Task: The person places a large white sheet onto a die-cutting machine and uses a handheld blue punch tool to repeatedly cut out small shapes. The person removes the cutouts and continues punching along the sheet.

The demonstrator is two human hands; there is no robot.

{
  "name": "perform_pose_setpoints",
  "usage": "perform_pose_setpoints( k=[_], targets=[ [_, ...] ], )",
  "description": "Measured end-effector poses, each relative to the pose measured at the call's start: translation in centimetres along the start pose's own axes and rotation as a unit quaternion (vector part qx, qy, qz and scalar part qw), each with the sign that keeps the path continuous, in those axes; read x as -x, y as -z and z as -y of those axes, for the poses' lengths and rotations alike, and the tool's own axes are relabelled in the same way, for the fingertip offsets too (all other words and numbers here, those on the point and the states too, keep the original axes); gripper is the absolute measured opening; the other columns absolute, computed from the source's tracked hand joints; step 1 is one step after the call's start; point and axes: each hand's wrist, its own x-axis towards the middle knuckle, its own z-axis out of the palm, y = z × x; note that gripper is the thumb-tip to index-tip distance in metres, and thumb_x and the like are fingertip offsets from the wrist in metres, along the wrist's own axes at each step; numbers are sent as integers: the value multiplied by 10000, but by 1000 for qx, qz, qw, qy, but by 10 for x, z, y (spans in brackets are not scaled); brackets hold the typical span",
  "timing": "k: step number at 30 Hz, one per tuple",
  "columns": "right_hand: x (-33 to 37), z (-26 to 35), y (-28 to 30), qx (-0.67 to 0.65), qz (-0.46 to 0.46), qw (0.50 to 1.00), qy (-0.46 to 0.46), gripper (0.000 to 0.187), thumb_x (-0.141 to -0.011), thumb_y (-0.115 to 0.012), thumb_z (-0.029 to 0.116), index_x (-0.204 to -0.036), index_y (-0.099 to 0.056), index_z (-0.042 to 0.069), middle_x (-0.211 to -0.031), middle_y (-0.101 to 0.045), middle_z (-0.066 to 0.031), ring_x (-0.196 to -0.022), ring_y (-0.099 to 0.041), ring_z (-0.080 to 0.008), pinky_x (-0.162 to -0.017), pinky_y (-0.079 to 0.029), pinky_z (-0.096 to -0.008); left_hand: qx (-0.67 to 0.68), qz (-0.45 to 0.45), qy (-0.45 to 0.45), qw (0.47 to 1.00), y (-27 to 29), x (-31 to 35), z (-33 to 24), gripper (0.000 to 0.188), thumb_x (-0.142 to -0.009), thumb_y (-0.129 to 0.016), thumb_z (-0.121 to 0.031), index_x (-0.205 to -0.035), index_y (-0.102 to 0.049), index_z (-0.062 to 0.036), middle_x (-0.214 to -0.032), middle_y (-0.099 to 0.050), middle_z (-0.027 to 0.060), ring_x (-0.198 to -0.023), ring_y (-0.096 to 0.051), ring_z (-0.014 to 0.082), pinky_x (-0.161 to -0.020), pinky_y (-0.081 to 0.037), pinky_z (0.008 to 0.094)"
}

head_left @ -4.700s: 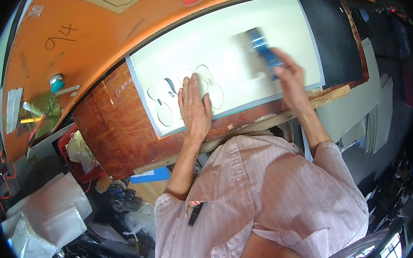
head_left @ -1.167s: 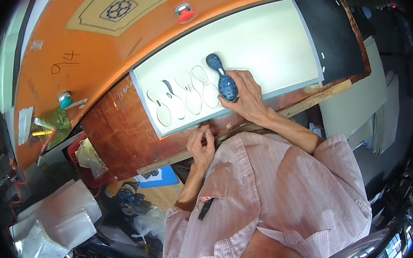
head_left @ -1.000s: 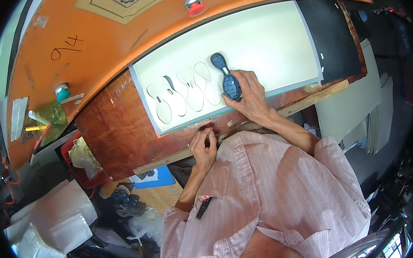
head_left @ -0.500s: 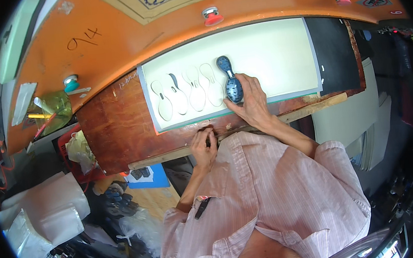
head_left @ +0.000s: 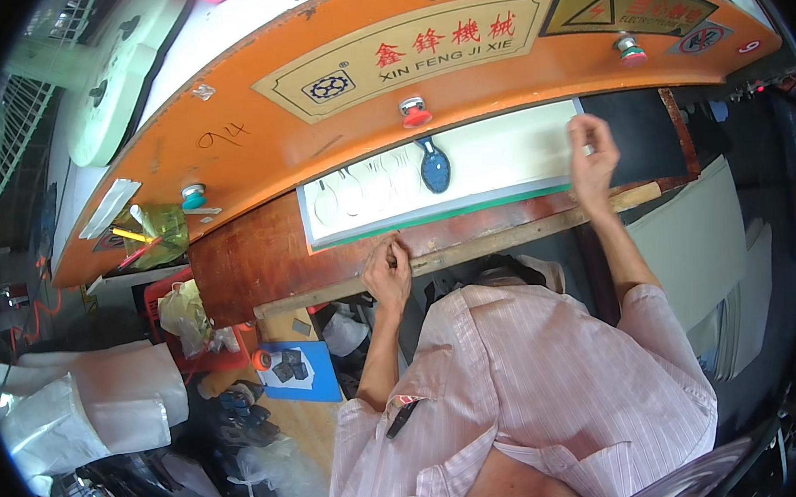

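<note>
Blue sole-shaped die (head_left: 435,170), quantity one, lies at upper centre on one white sheet (head_left: 504,152), right of four sole outlines (head_left: 351,195). Left hand (head_left: 387,273), grip drawn together, overlaps the bench's (head_left: 255,253) front edge; right hand (head_left: 593,163), grip half curled, obscures the sheet's right border; whether either pinches anything cannot be told. Above, one orange panel (head_left: 266,170) carries three push buttons (head_left: 415,113) and two printed plates (head_left: 403,56).
</note>
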Motion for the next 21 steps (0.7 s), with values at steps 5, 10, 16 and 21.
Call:
perform_pose_setpoints(
  k=[5, 10, 16, 21],
  targets=[
    [-81, -3, 38, 48, -151, 976, 147, 197, -1074, -628, 169, -1016, -648, -18, -896, -635, -38, -830, -553, -112, -779, -478, -274, 8, -40, 19, 999, -17, -30, -2, 121, -934, -693, -83, -1003, -777, -30, -755, -683, 156, -679, -675, 317, -656, -535, 433],
    [-125, -1, 57, 64, -66, 986, 139, 204, -1092, -603, 167, -1017, -650, -17, -845, -599, -53, -774, -519, -116, -717, -470, -298, 2, -50, 33, 998, -29, -59, -6, 135, -960, -670, -108, -1012, -755, -18, -812, -687, 181, -764, -684, 358, -714, -540, 447],
    [-79, 9, 61, 57, 5, 994, 96, 136, -1038, -634, 102, -962, -668, -5, -823, -611, -74, -767, -580, -161, -728, -494, -325, 13, -52, 34, 998, -25, -86, -20, 177, -989, -664, -160, -1032, -753, -13, -875, -708, 198, -803, -708, 350, -754, -551, 447],
    [-14, 10, 20, 76, 129, 982, 116, 124, -994, -665, 128, -988, -694, 7, -932, -697, -139, -853, -665, -293, -789, -519, -418, -1, -32, 52, 998, -23, -91, -25, 180, -977, -680, -186, -1025, -759, -33, -841, -721, 183, -768, -709, 338, -738, -552, 440]
  ],
)
